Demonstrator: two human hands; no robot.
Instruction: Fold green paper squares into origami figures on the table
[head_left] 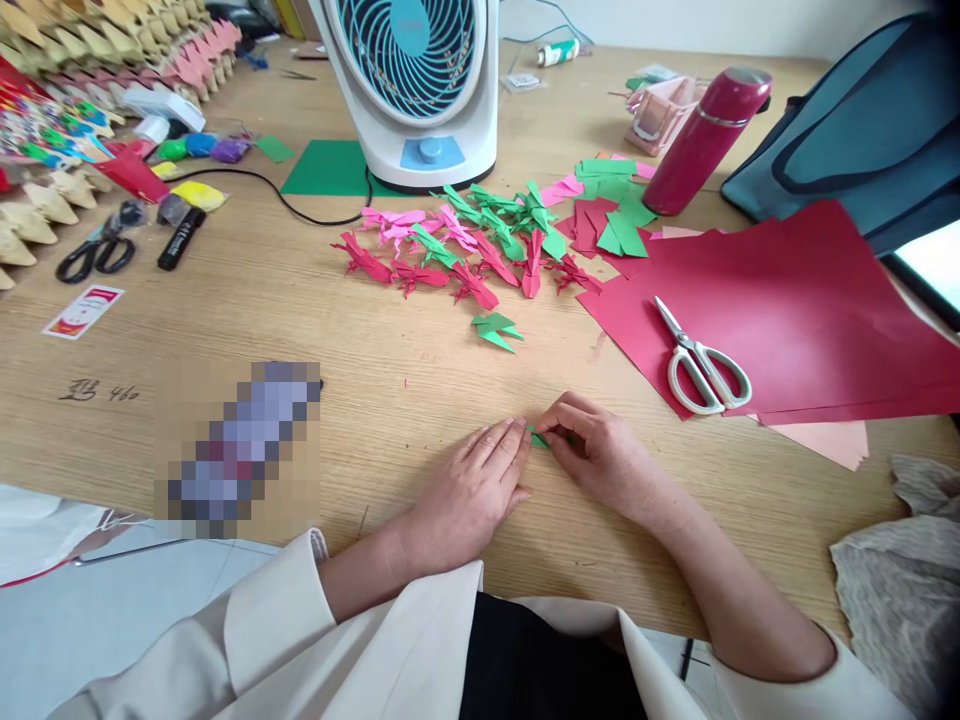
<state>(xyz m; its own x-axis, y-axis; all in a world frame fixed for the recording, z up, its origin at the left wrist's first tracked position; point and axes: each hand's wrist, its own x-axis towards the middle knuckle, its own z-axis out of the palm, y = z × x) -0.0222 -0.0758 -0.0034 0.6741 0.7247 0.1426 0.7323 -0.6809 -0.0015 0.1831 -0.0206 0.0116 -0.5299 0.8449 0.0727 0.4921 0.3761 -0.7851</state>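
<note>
A small piece of green paper (pixel 539 440) lies on the table between my hands, mostly hidden by them. My left hand (pixel 480 470) rests flat with its fingers stretched out, the fingertips at the paper's left side. With thumb and fingers pinched together, my right hand (pixel 592 445) holds the paper's right side. A bit farther off lies a folded green paper piece (pixel 496 330). Beyond it are several folded paper figures in red (pixel 474 285), pink (pixel 397 228) and green (pixel 517 222).
White-handled scissors (pixel 697 365) lie on red paper sheets (pixel 810 320) at the right. A fan (pixel 431 150), a magenta bottle (pixel 709 140) and a teal bag (pixel 832 130) stand behind. At the left are black-handled scissors (pixel 96 258), a black marker (pixel 181 240) and a blurred object (pixel 244 445).
</note>
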